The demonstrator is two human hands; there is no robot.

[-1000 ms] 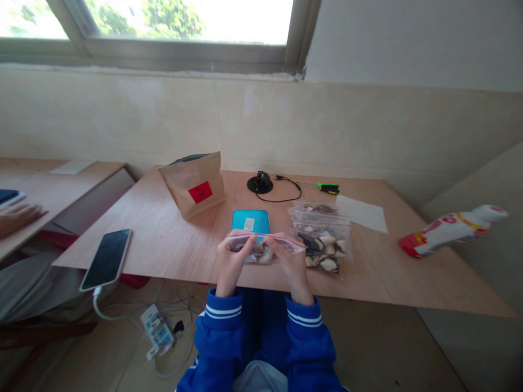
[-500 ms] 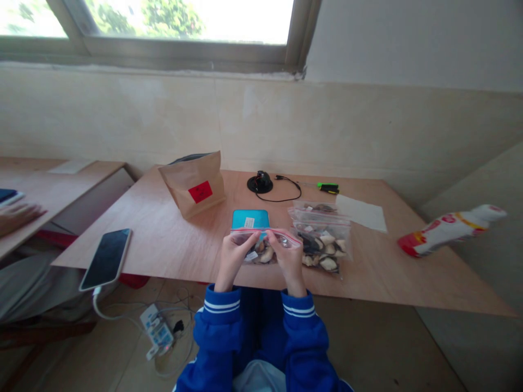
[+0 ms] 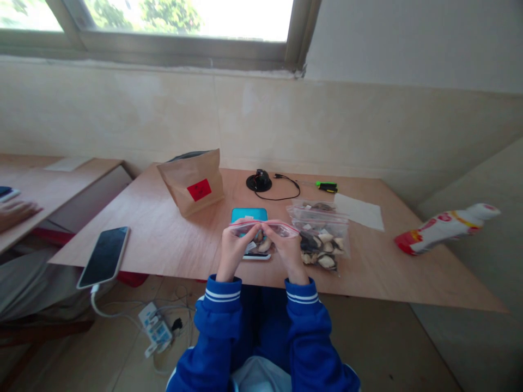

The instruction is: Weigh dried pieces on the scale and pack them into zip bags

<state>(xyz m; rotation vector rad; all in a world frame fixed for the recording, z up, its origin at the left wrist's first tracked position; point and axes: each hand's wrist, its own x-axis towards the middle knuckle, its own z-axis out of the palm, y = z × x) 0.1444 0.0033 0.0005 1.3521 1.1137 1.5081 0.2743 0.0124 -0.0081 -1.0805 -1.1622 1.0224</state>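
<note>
My left hand [image 3: 232, 249] and my right hand [image 3: 287, 248] both pinch the pink zip edge of a small clear bag [image 3: 261, 234] with pale and dark pieces inside. I hold it upright just above the wooden table [image 3: 171, 239], near its front edge. The fingertips of both hands meet at the middle of the zip. Behind the bag lies a flat teal device [image 3: 249, 215] with a white label. To the right rests a stack of filled zip bags [image 3: 322, 239] with similar pieces.
A brown paper pouch [image 3: 192, 185] with a red label stands at the back left. A phone [image 3: 104, 257] on a cable lies at the left edge. A black cabled gadget [image 3: 260, 183], a green tool [image 3: 327, 187], white paper [image 3: 359, 212] and a red-white bottle [image 3: 445, 228] are to the right.
My hands have lifted the bag a little and moved it away from me. The fingertips have slid together along the zip toward its middle.
</note>
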